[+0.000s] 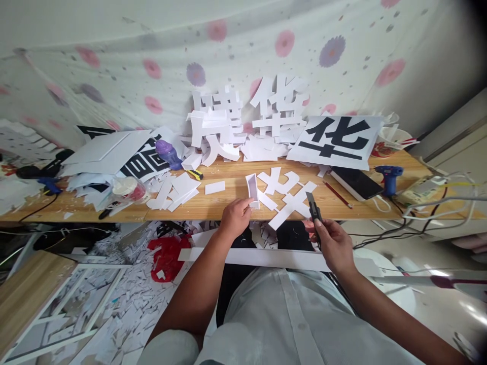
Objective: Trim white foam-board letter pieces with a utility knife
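My left hand (236, 218) pinches the lower end of a small white box-like piece (252, 191) at the table's front edge. In my right hand (333, 244) is a black utility knife (314, 209), its blade pointing up and away from me. Between the hands lie flat white cut-out shapes (292, 204), one of them reaching over the edge. A small white rectangle (215, 187) rests left of the box-like piece. A long white strip (258, 256) lies across in front of my body, below the table edge.
White built-up characters (277, 104) stand at the back. A printed sheet (337, 142), a phone (357, 182), a red pencil (338, 194) and a blue glue gun (388, 178) are right. A purple bottle (169, 154) and a yellow cutter (195, 174) are left. Scraps cover the floor.
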Motion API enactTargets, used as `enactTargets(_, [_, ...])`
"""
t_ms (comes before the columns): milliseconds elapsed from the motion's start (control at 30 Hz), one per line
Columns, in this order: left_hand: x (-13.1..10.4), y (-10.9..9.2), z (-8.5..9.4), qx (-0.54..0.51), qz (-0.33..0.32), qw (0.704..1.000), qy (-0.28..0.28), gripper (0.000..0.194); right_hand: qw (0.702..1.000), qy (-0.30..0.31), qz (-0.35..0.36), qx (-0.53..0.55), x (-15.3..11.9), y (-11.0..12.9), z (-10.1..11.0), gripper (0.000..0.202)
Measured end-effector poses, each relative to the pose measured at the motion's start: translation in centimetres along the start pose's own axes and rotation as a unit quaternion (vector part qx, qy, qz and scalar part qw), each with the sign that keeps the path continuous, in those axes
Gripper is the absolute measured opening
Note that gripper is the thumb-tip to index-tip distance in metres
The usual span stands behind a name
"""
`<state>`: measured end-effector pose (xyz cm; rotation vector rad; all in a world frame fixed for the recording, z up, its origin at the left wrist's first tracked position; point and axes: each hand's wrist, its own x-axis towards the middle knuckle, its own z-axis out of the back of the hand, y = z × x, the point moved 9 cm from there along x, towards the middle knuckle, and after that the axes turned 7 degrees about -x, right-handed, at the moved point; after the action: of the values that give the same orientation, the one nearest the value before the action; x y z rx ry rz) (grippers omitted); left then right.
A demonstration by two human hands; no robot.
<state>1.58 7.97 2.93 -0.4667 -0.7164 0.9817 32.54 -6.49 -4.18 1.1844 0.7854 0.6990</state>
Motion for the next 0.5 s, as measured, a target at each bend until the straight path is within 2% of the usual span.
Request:
enactTargets(133, [0.7,-0.3,-0.1,0.030,-0.003,0.999,0.011,0.031,0.999,-0.038,0.001,0.019,0.8,-0.3,0.5,0.065])
enactTargets(333, [1.6,-0.2,-0.6,0.069,0.007,0.997,0.040,0.023,0.999,-0.033,-0.023,0.020,2.2,-1.9,0.7,0.064])
enactTargets(500, [1.8,-0.4,-0.6,0.079,0.001,0.996,0.049,0.022,0.999,-0.025,-0.028,0.018,2.7,-1.7,0.7,0.056])
